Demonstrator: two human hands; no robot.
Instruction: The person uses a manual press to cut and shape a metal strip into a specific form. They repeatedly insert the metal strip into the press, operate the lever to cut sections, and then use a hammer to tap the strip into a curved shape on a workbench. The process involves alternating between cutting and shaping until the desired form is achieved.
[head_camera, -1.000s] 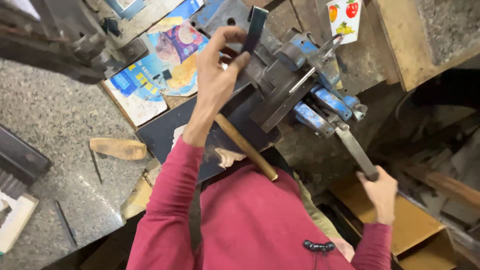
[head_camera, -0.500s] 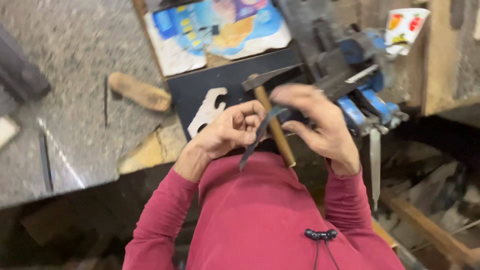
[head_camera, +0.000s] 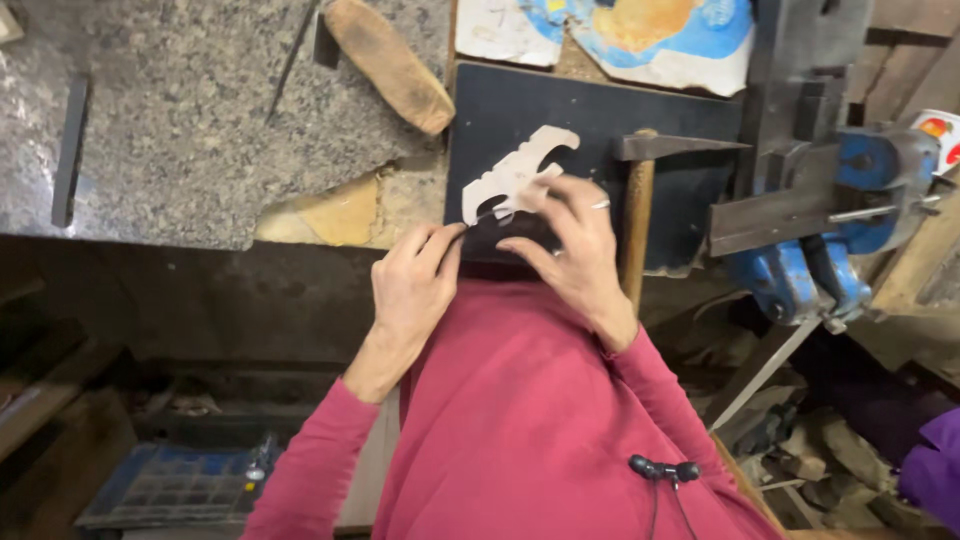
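Note:
A pale notched cut-out (head_camera: 515, 168) lies flat on a dark slab (head_camera: 600, 105) at the bench's near edge. My right hand (head_camera: 572, 248) rests its fingertips on the cut-out's lower end and holds it down. My left hand (head_camera: 412, 285) pinches a thin metal tool (head_camera: 484, 213) whose tip touches the cut-out's lower edge. Just right of my right hand, a hammer with a wooden handle (head_camera: 637, 215) lies on the slab, its dark head (head_camera: 672, 147) pointing right.
A blue bench vise (head_camera: 835, 200) stands at the right. A granite top (head_camera: 180, 120) fills the left, with a wooden block (head_camera: 390, 60) and a dark metal bar (head_camera: 70, 150) on it. Colourful printed sheets (head_camera: 650, 30) lie behind the slab. Clutter sits under the bench.
The view has dropped toward the slab. My hands, which were together near my chest over the hammer handle, have moved forward onto the pale cut-out. A second ago they were apart at the vise.

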